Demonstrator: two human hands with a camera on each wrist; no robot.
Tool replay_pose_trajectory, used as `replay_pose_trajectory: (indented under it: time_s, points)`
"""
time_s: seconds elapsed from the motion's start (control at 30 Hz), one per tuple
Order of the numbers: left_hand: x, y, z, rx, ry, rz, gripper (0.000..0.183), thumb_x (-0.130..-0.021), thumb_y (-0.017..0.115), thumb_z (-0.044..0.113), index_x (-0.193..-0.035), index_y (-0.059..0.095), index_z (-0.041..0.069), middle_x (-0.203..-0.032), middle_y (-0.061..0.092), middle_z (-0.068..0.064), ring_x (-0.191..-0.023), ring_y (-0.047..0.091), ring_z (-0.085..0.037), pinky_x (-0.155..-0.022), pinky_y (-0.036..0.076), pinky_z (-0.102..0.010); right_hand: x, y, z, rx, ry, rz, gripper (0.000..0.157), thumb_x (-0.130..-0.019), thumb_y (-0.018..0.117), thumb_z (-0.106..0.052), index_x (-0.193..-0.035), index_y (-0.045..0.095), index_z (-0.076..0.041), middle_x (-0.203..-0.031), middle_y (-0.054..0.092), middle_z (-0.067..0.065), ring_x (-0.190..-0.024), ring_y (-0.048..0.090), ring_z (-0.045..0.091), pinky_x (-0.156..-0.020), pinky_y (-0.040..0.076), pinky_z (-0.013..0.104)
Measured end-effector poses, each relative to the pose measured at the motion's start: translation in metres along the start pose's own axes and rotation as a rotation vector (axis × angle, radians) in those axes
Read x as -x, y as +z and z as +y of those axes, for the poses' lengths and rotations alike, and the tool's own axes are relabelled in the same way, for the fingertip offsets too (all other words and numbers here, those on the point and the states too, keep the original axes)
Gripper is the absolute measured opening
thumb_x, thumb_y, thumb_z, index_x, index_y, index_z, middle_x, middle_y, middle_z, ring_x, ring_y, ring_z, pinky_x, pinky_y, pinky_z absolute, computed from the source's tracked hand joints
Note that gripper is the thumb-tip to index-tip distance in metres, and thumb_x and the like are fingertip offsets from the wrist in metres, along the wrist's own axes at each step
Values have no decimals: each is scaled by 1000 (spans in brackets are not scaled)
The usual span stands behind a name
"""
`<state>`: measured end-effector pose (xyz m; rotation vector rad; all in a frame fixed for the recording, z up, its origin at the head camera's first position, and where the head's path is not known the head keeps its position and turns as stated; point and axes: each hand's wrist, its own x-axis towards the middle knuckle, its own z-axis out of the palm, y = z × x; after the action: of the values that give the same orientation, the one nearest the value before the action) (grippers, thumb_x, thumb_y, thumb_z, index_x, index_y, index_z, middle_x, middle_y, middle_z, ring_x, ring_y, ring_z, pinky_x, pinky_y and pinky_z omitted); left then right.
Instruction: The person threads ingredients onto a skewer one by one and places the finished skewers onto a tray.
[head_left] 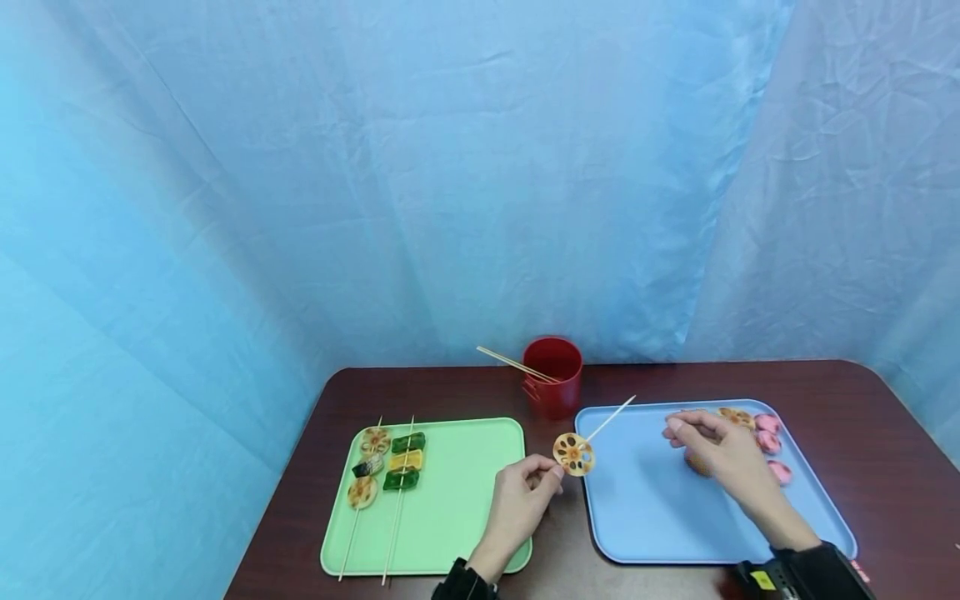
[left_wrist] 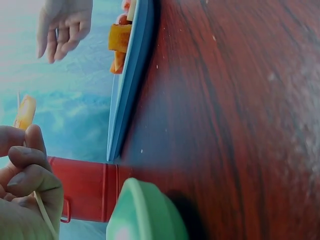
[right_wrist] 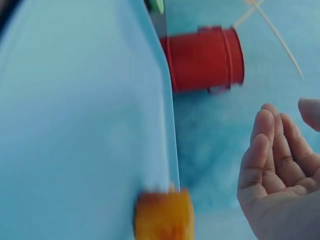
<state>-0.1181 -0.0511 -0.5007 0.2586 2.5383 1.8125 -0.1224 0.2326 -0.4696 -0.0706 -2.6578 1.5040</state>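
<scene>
My left hand point(head_left: 521, 497) holds a thin wooden skewer point(head_left: 613, 417), its fingers and thumb closed around the stick, between the two trays. One lotus root slice point(head_left: 573, 455) is threaded on it just past the fingertips, and the bare tip points up and to the right. My right hand point(head_left: 716, 454) hovers above the blue tray point(head_left: 637, 517) with nothing in it; in the right wrist view its fingers are loosely bent and the thumb stands apart. Below it lie pink pieces point(head_left: 767, 442), another lotus slice point(head_left: 735, 417) and an orange-yellow piece point(right_wrist: 165, 217), partly hidden by the hand.
On the left side of the green tray point(head_left: 468, 508) lie two loaded skewers, one with lotus slices point(head_left: 362, 492) and a dark-edged piece, one with green and yellow pieces point(head_left: 406, 461). A red mug point(head_left: 552, 404) with bare skewers point(head_left: 517, 364) stands behind, between the trays.
</scene>
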Motion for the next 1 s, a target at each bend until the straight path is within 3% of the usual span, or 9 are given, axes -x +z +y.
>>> replay_pose_trajectory:
  time_s: [0.17,0.23,0.33,0.47,0.73,0.87,1.0]
  points:
    - [1,-5,-5,-9,0,3,13,-90,65,21,-86,73,11,-65,64,5,-44,45,-2,-41,32,-16,-3,-19,18,126,-74,63,51,-95,54,-44,-118,66,-1,-99,71,10,-81,63,-1,-65,52,22]
    - [3,-8,-1,2,4,6,12,-90,64,20,-85,72,12,-65,65,3,-44,45,-2,-40,33,-17,-3,-25,23,166,-98,78,48,-95,55,-43,-115,67,-1,-98,71,11,-79,61,-5,-64,51,21]
    - [8,-14,15,21,1,12,11,-90,63,14,-84,72,9,-67,66,-5,-44,44,-1,-41,34,-16,-3,-32,28,250,-116,101,50,-94,56,-43,-112,67,2,-102,69,18,-86,67,12,-69,55,34]
    - [14,-19,31,29,-14,11,11,-90,61,6,-84,71,5,-68,66,-13,-46,45,-2,-44,34,-15,-2,-37,33,364,-115,112,54,-93,56,-46,-113,67,2,-109,66,23,-91,64,35,-72,52,51]
    - [4,-14,-5,-2,-9,4,14,-91,62,15,-88,72,5,-68,67,-7,-46,47,-4,-44,36,-16,-6,-36,43,497,-156,50,41,-91,63,-36,-109,70,0,-88,68,9,-71,58,19,-58,49,40]
    - [4,-15,-12,16,22,-4,18,-91,63,19,-88,72,4,-66,66,-1,-46,49,-5,-43,39,-17,-8,-35,45,533,-164,-4,41,-90,66,-32,-108,70,3,-78,63,0,-65,50,14,-53,41,31]
    - [4,-16,-13,24,31,-9,20,-91,62,20,-89,73,4,-66,65,2,-46,50,-5,-42,41,-18,-9,-34,45,552,-168,-50,36,-87,69,-26,-108,69,3,-76,58,-1,-66,48,14,-53,39,29]
